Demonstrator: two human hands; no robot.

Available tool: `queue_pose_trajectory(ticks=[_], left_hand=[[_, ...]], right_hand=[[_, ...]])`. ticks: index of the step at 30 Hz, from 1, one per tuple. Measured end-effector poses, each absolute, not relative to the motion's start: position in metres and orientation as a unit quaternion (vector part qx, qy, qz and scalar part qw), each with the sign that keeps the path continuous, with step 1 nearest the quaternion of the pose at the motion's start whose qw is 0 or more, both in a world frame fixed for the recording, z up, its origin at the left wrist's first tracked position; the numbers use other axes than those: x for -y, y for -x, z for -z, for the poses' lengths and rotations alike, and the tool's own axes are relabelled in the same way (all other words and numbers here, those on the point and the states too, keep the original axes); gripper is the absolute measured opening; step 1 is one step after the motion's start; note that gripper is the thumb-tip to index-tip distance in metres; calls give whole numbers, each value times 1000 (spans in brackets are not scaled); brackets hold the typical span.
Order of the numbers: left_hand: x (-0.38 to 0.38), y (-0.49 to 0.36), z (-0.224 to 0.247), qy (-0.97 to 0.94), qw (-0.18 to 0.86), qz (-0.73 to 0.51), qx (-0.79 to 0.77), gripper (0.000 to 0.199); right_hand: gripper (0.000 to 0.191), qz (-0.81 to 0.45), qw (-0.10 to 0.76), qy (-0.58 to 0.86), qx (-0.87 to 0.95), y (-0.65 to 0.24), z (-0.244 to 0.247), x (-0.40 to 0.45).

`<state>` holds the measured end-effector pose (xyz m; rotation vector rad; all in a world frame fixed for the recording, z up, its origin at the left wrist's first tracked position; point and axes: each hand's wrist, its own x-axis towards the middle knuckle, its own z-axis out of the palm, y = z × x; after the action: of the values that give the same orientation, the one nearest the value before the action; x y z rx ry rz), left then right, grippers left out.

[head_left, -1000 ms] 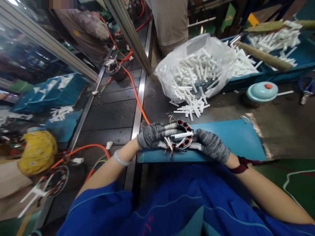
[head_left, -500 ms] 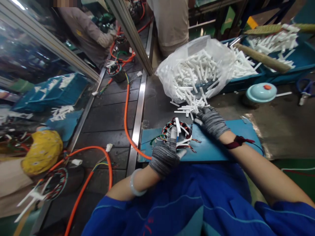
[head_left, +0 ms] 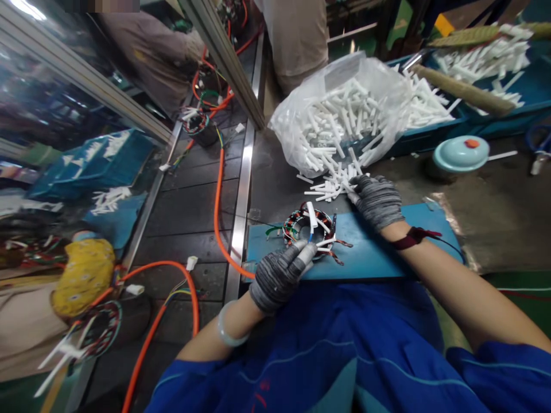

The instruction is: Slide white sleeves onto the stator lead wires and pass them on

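My left hand [head_left: 279,274]: fingers pinching round copper-wound stator ring [head_left: 310,226] | my right hand [head_left: 376,198]: fingers curled into loose white plastic sleeves [head_left: 330,186]

Both the left hand [head_left: 279,274] and the right hand [head_left: 377,199] wear grey knit gloves with darker mottled streaks. The wire coil [head_left: 309,230] shows red, black and green windings with white sleeves. The mat [head_left: 387,241] beneath it is plain blue. The loose tubes [head_left: 333,183] are white; the bag [head_left: 340,109] holding more is clear. The cable [head_left: 218,212] is orange. The lid [head_left: 460,153] is pale turquoise with an orange knob. The wristband [head_left: 408,238] is dark red. The bracelet [head_left: 228,332] is pale, milky grey.
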<state>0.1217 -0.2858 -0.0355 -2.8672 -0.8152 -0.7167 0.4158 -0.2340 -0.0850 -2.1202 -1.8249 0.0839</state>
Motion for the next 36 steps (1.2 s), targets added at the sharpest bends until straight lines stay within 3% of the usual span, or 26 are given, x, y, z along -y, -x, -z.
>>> queue_pose_trajectory(ticks=[4, 6, 8, 11, 22, 32, 36], left_hand=[[281, -117, 34, 947, 9, 201, 251, 28], [280, -116, 35, 950, 11, 186, 251, 29], [280, -116, 35, 950, 17, 176, 257, 31], [280, -118, 33, 951, 13, 161, 264, 34], [281, -121, 28, 949, 2, 146, 280, 32], [283, -120, 31, 946, -5, 120, 300, 34], [283, -119, 32, 945, -12, 117, 306, 35]], right_hand=[[31, -20, 288, 710, 642, -414, 78, 271], [25, -77, 395, 672, 622, -407, 68, 301], [23, -185, 442, 652, 587, -398, 59, 330], [19, -275, 463, 649, 538, -390, 55, 358], [23, -356, 503, 661, 428, -385, 70, 368], [15, -296, 515, 638, 490, -386, 75, 370], [17, -212, 512, 619, 557, -385, 73, 373]])
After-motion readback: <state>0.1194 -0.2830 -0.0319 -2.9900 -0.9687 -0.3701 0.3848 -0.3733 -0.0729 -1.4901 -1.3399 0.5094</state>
